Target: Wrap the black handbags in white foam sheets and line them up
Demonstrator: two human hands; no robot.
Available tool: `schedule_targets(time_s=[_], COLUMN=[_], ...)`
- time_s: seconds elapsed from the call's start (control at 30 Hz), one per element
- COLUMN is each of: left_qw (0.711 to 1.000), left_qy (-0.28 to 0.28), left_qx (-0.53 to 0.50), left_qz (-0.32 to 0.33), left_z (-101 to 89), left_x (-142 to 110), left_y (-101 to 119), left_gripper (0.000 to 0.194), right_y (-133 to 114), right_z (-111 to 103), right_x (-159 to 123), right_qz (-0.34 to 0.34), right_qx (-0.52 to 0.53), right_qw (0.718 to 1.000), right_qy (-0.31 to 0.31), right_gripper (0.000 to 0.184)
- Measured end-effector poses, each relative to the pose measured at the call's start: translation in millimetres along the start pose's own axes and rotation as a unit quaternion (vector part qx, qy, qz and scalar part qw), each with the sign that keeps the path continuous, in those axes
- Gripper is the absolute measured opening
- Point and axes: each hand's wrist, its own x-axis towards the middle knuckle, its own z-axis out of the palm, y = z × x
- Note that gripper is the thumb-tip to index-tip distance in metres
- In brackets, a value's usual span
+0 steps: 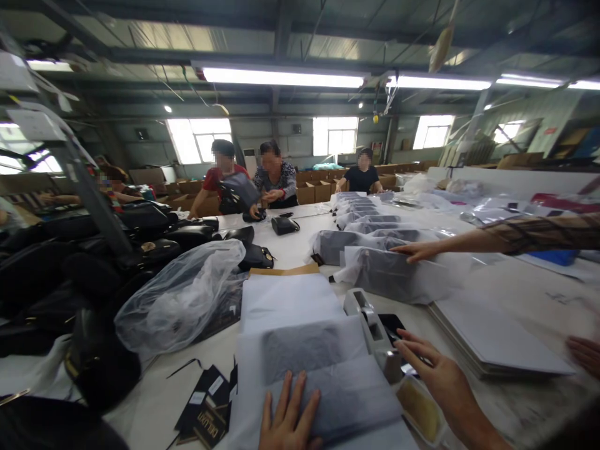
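Observation:
My left hand [290, 415] lies flat, fingers spread, on white tissue paper folded over a dark bag [300, 350]. The bag's outline shows through the thin paper, and more tissue paper [293, 300] extends beyond it. To the right, my right hand [440, 378] is beside a grey tape dispenser [370, 322], its fingers stretched out near the cutting end. Whether a bit of tape touches those fingertips cannot be made out. A small tray with a yellowish sponge [419, 409] sits beneath my right hand. Black hang tags [206, 406] lie left of the paper.
Black handbags [103, 262] pile up on the left beside a clear plastic bag [182, 300]. Tissue-wrapped bundles [389, 269] form a row ahead, one touched by a co-worker's hand [417, 250]. White boards [501, 337] are stacked at right. Several people work across the table.

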Motion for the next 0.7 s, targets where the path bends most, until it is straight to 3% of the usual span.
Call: schedule_targets(time_s=[0.2, 0.27, 0.4, 0.57, 0.63, 0.7], left_qw=[0.998, 0.997, 0.995, 0.994, 0.992, 0.987], left_qy=[-0.039, -0.051, -0.058, -0.068, -0.077, -0.095], left_qx=[-0.047, -0.064, -0.082, -0.079, -0.096, -0.126], left_qz=[0.021, 0.008, 0.021, 0.013, 0.016, 0.006], left_z=[-22.6, -25.6, -29.1, -31.6, -35.1, -41.4], left_x=[2.6, 3.6, 5.0, 6.7, 8.5, 11.8], left_y=[-3.3, -4.1, -4.9, -5.0, -6.5, -9.7], left_gripper=[0.063, 0.059, 0.056, 0.053, 0.054, 0.056], right_y=[13.8, 21.7, 35.6, 37.2, 24.5, 2.8], right_z=[-0.2, 2.1, -0.8, -21.8, -27.9, -27.0], right_x=[-30.3, -30.0, -17.1, -9.4, -13.5, -18.4], right_qz=[0.133, 0.136, 0.049, -0.024, -0.101, -0.184], right_qx=[0.132, 0.133, 0.024, -0.078, -0.138, -0.187], right_qw=[0.981, 0.980, 0.996, 0.995, 0.981, 0.952], right_qy=[-0.058, -0.067, -0.077, -0.064, -0.088, -0.158], right_gripper=[0.050, 0.048, 0.043, 0.029, 0.025, 0.024])
